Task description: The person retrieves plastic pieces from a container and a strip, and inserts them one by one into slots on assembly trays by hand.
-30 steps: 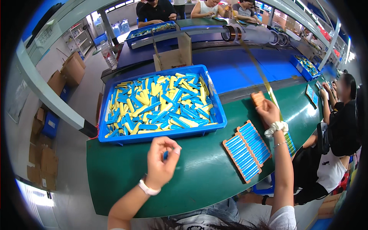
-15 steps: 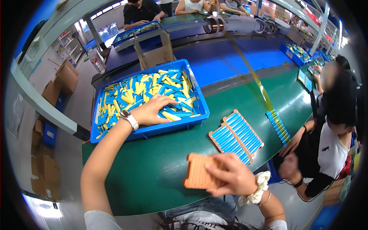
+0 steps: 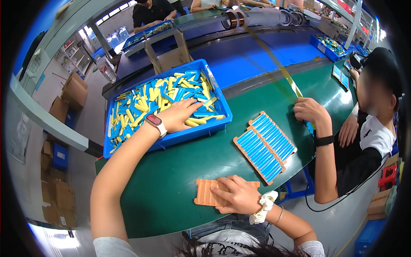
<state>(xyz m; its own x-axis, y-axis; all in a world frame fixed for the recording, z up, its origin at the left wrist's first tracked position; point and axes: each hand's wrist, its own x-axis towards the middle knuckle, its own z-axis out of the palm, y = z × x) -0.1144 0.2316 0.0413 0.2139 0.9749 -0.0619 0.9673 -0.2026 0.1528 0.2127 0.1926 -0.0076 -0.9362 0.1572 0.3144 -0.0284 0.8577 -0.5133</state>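
Note:
My left hand (image 3: 175, 116) rests on loose blue and yellow slim pieces (image 3: 139, 102) heaped in a blue plastic bin (image 3: 188, 135). Its fingers are spread, their tips partly among the pieces; I see nothing gripped. On the green table near its front edge lies an orange grooved tray (image 3: 204, 192), its visible grooves bare. My right hand (image 3: 240, 195) holds it from above, fingers across the top, covering its middle. Farther right, two joined orange trays (image 3: 268, 147) lie side by side with blue pieces filling their grooves.
A co-worker's hand (image 3: 311, 110) is at the end of a yellowish tape strip (image 3: 280, 70) at right. Beyond the green table runs a blue belt (image 3: 239, 77). A cardboard box (image 3: 171, 60) stands behind the bin; another filled bin (image 3: 327, 48) is at far right.
My right hand has brought the orange tray down onto the table, turning it lengthwise. My left hand stays in the bin, fingers spread wider. The co-worker's hand has reached to the tape strip.

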